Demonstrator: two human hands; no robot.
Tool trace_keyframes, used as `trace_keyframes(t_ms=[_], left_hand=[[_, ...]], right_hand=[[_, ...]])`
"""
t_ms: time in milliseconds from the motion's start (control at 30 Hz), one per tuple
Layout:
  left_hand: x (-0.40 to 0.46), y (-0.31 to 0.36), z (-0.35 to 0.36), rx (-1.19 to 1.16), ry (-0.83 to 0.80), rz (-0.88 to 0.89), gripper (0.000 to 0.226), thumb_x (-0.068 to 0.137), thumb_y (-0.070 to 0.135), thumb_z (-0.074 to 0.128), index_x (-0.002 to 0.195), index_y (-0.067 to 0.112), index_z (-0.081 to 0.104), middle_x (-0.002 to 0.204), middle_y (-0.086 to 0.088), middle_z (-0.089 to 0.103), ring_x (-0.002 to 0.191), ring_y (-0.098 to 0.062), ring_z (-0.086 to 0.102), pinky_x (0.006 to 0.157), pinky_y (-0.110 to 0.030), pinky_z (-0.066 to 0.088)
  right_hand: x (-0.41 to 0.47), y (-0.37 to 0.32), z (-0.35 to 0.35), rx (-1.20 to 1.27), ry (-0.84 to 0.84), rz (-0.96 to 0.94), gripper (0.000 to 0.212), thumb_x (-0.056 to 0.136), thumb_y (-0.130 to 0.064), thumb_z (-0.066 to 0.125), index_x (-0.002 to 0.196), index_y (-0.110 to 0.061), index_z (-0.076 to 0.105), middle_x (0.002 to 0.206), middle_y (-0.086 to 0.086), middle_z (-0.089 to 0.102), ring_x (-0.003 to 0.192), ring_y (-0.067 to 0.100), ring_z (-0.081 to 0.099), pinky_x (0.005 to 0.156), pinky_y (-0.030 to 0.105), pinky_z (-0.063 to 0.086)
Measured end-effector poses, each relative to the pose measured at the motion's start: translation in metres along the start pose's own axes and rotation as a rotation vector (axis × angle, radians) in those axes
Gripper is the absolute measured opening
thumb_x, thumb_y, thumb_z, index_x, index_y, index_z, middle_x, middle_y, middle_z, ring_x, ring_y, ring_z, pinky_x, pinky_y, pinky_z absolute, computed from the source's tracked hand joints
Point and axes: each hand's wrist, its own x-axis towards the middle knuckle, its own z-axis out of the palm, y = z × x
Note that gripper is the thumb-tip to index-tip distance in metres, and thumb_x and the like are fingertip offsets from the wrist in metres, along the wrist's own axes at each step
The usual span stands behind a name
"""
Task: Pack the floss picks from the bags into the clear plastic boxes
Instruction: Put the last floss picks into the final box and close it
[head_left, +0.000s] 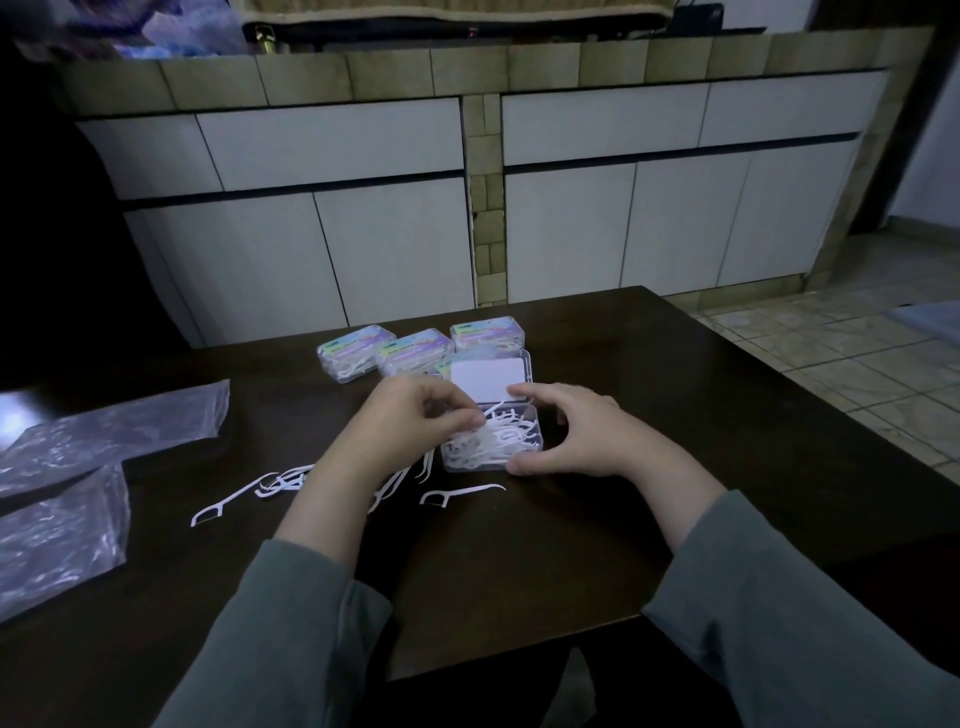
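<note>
An open clear plastic box (535, 435) stands mid-table, full of white floss picks (493, 439), its lid (488, 380) tipped back. My left hand (415, 421) hovers at the box's left side, fingertips pinching floss picks over it. My right hand (576, 431) cups the box's right side, thumb at the front corner, index finger at the hinge. Several loose floss picks (462, 493) lie on the table in front and to the left. Three closed filled boxes (410, 351) sit in a row behind.
Two clear plastic bags (104, 426) (57, 535) lie flat at the left of the dark wooden table (519, 571). White cabinets stand beyond the table's far edge. Tiled floor is at the right.
</note>
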Motion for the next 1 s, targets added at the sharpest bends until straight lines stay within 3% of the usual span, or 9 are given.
trace_keyframes(t_ms=[100, 200, 267, 400, 567, 733, 867, 933, 1000], left_hand=[[-0.012, -0.005, -0.009, -0.045, 0.109, 0.002, 0.008, 0.085, 0.033, 0.071, 0.077, 0.035, 0.072, 0.070, 0.021, 0.067, 0.068, 0.007, 0.059, 0.060, -0.008, 0.040], [-0.025, -0.020, -0.024, 0.032, 0.171, -0.040, 0.012, 0.085, 0.032, 0.071, 0.077, 0.040, 0.068, 0.077, 0.015, 0.069, 0.075, 0.001, 0.061, 0.066, -0.017, 0.048], [-0.038, -0.032, -0.037, 0.086, 0.140, -0.103, 0.010, 0.086, 0.031, 0.070, 0.081, 0.040, 0.068, 0.086, 0.015, 0.068, 0.083, -0.001, 0.062, 0.073, -0.023, 0.049], [-0.064, -0.059, -0.064, 0.148, 0.113, -0.228, 0.025, 0.084, 0.014, 0.068, 0.087, 0.039, 0.066, 0.102, 0.011, 0.062, 0.099, -0.007, 0.057, 0.090, -0.031, 0.046], [-0.081, -0.084, -0.079, 0.199, 0.130, -0.403, 0.041, 0.075, -0.002, 0.063, 0.097, 0.033, 0.062, 0.110, 0.002, 0.057, 0.107, -0.016, 0.054, 0.090, -0.029, 0.042], [-0.080, -0.094, -0.077, 0.202, 0.144, -0.399, 0.022, 0.085, 0.014, 0.066, 0.086, 0.036, 0.065, 0.093, 0.009, 0.064, 0.090, -0.008, 0.059, 0.079, -0.027, 0.043], [-0.072, -0.090, -0.067, 0.225, 0.160, -0.371, 0.015, 0.090, 0.020, 0.064, 0.084, 0.034, 0.068, 0.090, 0.009, 0.063, 0.081, -0.002, 0.055, 0.070, -0.022, 0.039], [-0.069, -0.086, -0.063, 0.228, 0.163, -0.369, 0.018, 0.091, 0.019, 0.063, 0.083, 0.035, 0.067, 0.090, 0.010, 0.063, 0.080, -0.001, 0.055, 0.067, -0.019, 0.039], [-0.066, -0.084, -0.061, 0.228, 0.178, -0.349, 0.017, 0.092, 0.021, 0.062, 0.085, 0.037, 0.064, 0.096, 0.010, 0.063, 0.088, -0.004, 0.057, 0.074, -0.022, 0.044]], right_hand=[[-0.008, -0.011, 0.001, -0.095, 0.140, -0.067, 0.090, 0.066, -0.069, 0.072, 0.143, -0.047, 0.031, 0.140, -0.010, 0.030, 0.129, 0.012, 0.026, 0.101, 0.031, 0.024], [-0.020, -0.032, 0.006, -0.194, 0.301, -0.249, 0.061, 0.071, -0.067, 0.067, 0.126, -0.045, 0.050, 0.125, -0.014, 0.040, 0.119, 0.007, 0.032, 0.095, 0.030, 0.022], [-0.027, -0.053, 0.011, -0.318, 0.259, -0.366, 0.040, 0.080, -0.061, 0.063, 0.115, -0.042, 0.060, 0.118, -0.017, 0.047, 0.114, 0.008, 0.036, 0.094, 0.033, 0.023], [-0.020, -0.083, 0.028, -0.523, 0.164, -0.426, 0.023, 0.091, -0.046, 0.059, 0.109, -0.035, 0.069, 0.121, -0.010, 0.050, 0.116, 0.015, 0.037, 0.096, 0.039, 0.023], [0.003, -0.103, 0.039, -0.595, 0.153, -0.439, 0.018, 0.092, -0.037, 0.060, 0.107, -0.032, 0.070, 0.121, -0.005, 0.053, 0.116, 0.019, 0.038, 0.094, 0.041, 0.024], [0.018, -0.120, 0.045, -0.600, 0.103, -0.405, 0.016, 0.094, -0.033, 0.060, 0.105, -0.031, 0.071, 0.106, -0.001, 0.065, 0.109, 0.020, 0.046, 0.088, 0.037, 0.024], [0.023, -0.124, 0.050, -0.529, 0.081, -0.435, 0.016, 0.093, -0.032, 0.061, 0.105, -0.029, 0.072, 0.104, -0.002, 0.066, 0.108, 0.017, 0.049, 0.102, 0.040, 0.022], [0.023, -0.124, 0.052, -0.460, 0.053, -0.458, 0.016, 0.094, -0.032, 0.060, 0.105, -0.031, 0.072, 0.104, -0.006, 0.067, 0.108, 0.015, 0.048, 0.106, 0.041, 0.021], [0.025, -0.119, 0.048, -0.417, 0.071, -0.454, 0.017, 0.094, -0.034, 0.059, 0.107, -0.034, 0.071, 0.107, -0.008, 0.066, 0.109, 0.015, 0.046, 0.100, 0.038, 0.023]])
